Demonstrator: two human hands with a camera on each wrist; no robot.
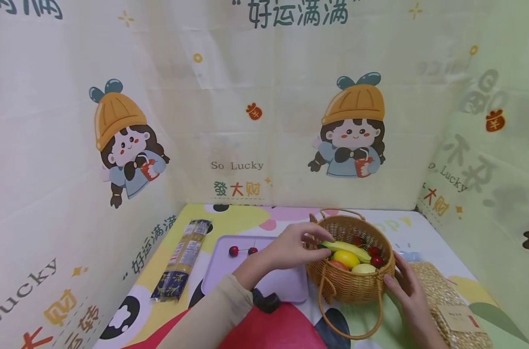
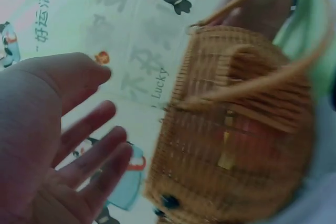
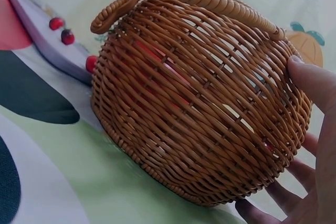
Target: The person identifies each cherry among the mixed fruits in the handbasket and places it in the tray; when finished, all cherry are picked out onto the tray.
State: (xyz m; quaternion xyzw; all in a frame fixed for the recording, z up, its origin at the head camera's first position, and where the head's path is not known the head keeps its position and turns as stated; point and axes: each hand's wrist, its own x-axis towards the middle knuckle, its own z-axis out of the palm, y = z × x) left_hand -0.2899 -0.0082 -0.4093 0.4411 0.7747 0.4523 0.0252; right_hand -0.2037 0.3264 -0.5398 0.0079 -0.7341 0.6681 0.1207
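Note:
A brown wicker basket [image 1: 356,286] holds a banana [image 1: 349,250], a lemon [image 1: 345,260], a pale round fruit [image 1: 363,268] and several small red fruits [image 1: 376,261]. My left hand [image 1: 288,245] hovers at the basket's left rim, fingers loosely bent near the banana's end. Between thumb and fingers of that hand, the left wrist view shows only a gap. My right hand [image 1: 408,291] grips the basket's right side; in the right wrist view its thumb [image 3: 310,74] lies near the rim, with the fingers around the lower wall. The basket's front handle hangs down toward me.
Left of the basket lies a lilac tray [image 1: 286,281], with cherries [image 1: 233,251] on it. A long noodle pack [image 1: 183,261] rests farther left. A straw-coloured, grainy pack [image 1: 439,286] with a label lies beyond my right hand. Printed cloth walls enclose the table.

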